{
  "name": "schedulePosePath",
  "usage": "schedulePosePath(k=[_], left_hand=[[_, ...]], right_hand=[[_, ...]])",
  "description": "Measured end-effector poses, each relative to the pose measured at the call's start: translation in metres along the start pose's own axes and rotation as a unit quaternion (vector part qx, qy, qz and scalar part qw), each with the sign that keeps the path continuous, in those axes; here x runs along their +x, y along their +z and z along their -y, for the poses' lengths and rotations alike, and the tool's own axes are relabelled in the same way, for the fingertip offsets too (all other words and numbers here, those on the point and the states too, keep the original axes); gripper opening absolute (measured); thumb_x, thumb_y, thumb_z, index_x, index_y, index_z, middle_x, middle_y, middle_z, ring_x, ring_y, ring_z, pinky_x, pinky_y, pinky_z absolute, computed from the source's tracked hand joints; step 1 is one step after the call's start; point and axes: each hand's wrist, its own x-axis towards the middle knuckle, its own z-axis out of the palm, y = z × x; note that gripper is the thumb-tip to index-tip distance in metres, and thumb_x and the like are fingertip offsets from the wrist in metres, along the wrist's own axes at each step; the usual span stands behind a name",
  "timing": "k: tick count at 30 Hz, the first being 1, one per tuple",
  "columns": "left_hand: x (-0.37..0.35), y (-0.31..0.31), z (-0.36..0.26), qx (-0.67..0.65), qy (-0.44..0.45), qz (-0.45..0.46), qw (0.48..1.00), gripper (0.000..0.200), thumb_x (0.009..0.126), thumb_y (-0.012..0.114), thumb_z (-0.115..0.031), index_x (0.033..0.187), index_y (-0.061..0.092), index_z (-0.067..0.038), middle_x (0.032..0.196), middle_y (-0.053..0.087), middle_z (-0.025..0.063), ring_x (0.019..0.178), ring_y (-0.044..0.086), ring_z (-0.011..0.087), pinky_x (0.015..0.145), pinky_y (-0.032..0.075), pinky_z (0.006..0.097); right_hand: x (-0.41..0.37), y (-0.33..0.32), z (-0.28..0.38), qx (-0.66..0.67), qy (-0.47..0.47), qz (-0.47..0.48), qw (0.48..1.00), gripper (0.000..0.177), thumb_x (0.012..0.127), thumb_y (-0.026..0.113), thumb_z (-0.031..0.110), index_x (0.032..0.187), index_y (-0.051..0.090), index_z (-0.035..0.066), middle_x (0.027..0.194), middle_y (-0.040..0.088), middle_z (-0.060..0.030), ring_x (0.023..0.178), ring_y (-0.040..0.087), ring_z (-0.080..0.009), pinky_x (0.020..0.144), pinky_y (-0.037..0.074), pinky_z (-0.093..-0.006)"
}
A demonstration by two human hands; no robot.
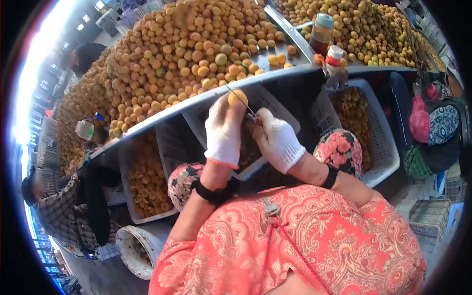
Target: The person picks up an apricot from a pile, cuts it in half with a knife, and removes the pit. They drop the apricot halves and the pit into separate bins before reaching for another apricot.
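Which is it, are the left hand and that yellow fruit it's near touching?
Touching. The head view shows the gloved left hand holding the yellow fruit in its fingers.

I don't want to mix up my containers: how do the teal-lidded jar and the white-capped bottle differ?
The teal-lidded jar looks larger; the white-capped bottle is smaller. The jar's see-through wall shows dark contents, while the bottle looks red below its cap. Both have their tops on.

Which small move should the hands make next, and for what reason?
Probably turn the fruit slowly against the knife: the left hand grips it, and the right hand holds the blade across it. How deep the blade sits, I cannot tell.
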Motion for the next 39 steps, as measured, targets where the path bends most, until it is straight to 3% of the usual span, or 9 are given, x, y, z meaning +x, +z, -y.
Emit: schedulePosePath(k=[5,7,11,16,21,23,31,35,39], left_hand=[[0.003,0.004,0.005,-0.076,0.001,-0.017,0.997,0.024,0.097,0.067,-0.017,0.113,0.064,0.001,0.098,0.066,0.0041,0.089,0.059,0.0105,0.080,0.049,0.0264],[-0.004,0.014,0.004,-0.169,-0.104,-0.044,0.979,0.028,0.098,0.065,-0.028,0.108,0.065,-0.002,0.092,0.066,0.0040,0.083,0.060,0.0116,0.075,0.050,0.0271],[-0.005,0.022,-0.003,-0.177,-0.116,-0.060,0.975,0.041,0.097,0.062,-0.044,0.103,0.063,-0.004,0.090,0.066,0.0068,0.080,0.062,0.0181,0.076,0.053,0.0329],[-0.011,0.012,-0.014,-0.165,-0.082,-0.057,0.981,0.041,0.098,0.061,-0.043,0.108,0.063,-0.003,0.096,0.068,0.0099,0.085,0.064,0.0178,0.076,0.053,0.0320],[-0.029,0.024,-0.038,-0.101,-0.078,0.006,0.992,0.026,0.101,0.055,-0.018,0.118,0.063,0.000,0.094,0.068,0.0050,0.077,0.059,0.0101,0.066,0.047,0.0235],[-0.044,0.041,-0.051,-0.061,-0.027,0.106,0.992,0.035,0.098,0.057,-0.010,0.133,0.057,-0.003,0.098,0.063,0.0023,0.074,0.054,0.0072,0.065,0.046,0.0218],[-0.052,0.037,-0.053,0.023,0.104,0.139,0.985,0.049,0.100,0.055,-0.013,0.146,0.040,-0.006,0.105,0.060,0.0013,0.079,0.054,0.0065,0.069,0.045,0.0214],[-0.056,0.038,-0.066,0.059,0.067,0.069,0.994,0.030,0.102,0.052,-0.020,0.128,0.055,-0.005,0.095,0.060,0.0012,0.075,0.052,0.0056,0.065,0.043,0.0213],[-0.044,0.018,-0.047,0.043,0.021,0.100,0.994,0.021,0.103,0.051,-0.024,0.110,0.060,-0.006,0.081,0.057,-0.0009,0.068,0.049,0.0054,0.060,0.041,0.0217]], right_hand=[[0.003,0.005,0.000,0.000,0.014,0.013,1.000,0.012,0.096,0.052,0.014,0.102,0.049,0.004,0.073,0.062,-0.0262,0.077,0.063,-0.0471,0.060,0.048,-0.0531],[0.004,0.013,-0.003,-0.030,0.033,0.012,0.999,0.019,0.097,0.051,0.016,0.111,0.051,0.004,0.076,0.064,-0.0259,0.077,0.064,-0.0463,0.062,0.050,-0.0542],[0.010,0.010,0.010,-0.044,0.056,0.017,0.997,0.036,0.097,0.051,0.020,0.128,0.049,0.002,0.079,0.067,-0.0259,0.076,0.066,-0.0454,0.065,0.052,-0.0555],[0.002,-0.011,0.014,0.031,-0.032,0.006,0.999,0.025,0.095,0.060,0.025,0.101,0.054,0.001,0.073,0.063,-0.0277,0.074,0.064,-0.0466,0.062,0.050,-0.0514],[0.011,-0.044,0.035,0.154,-0.031,-0.102,0.982,0.017,0.099,0.062,0.019,0.100,0.055,0.004,0.069,0.061,-0.0099,0.061,0.062,-0.0154,0.057,0.048,-0.0320],[0.011,-0.050,0.051,0.129,-0.064,-0.130,0.981,0.019,0.099,0.062,0.021,0.100,0.056,0.003,0.069,0.060,-0.0093,0.062,0.059,-0.0133,0.057,0.048,-0.0321],[0.016,-0.057,0.068,0.150,-0.015,-0.062,0.987,0.021,0.097,0.064,0.022,0.095,0.060,0.001,0.070,0.059,-0.0056,0.065,0.054,-0.0108,0.059,0.047,-0.0300],[0.021,-0.047,0.068,0.265,0.028,-0.072,0.961,0.021,0.097,0.064,0.022,0.096,0.062,0.001,0.073,0.058,0.0011,0.068,0.048,-0.0049,0.058,0.043,-0.0246],[0.022,-0.040,0.065,0.184,0.007,-0.081,0.980,0.021,0.098,0.063,0.022,0.093,0.062,0.002,0.074,0.055,0.0035,0.069,0.046,-0.0028,0.058,0.041,-0.0223]])
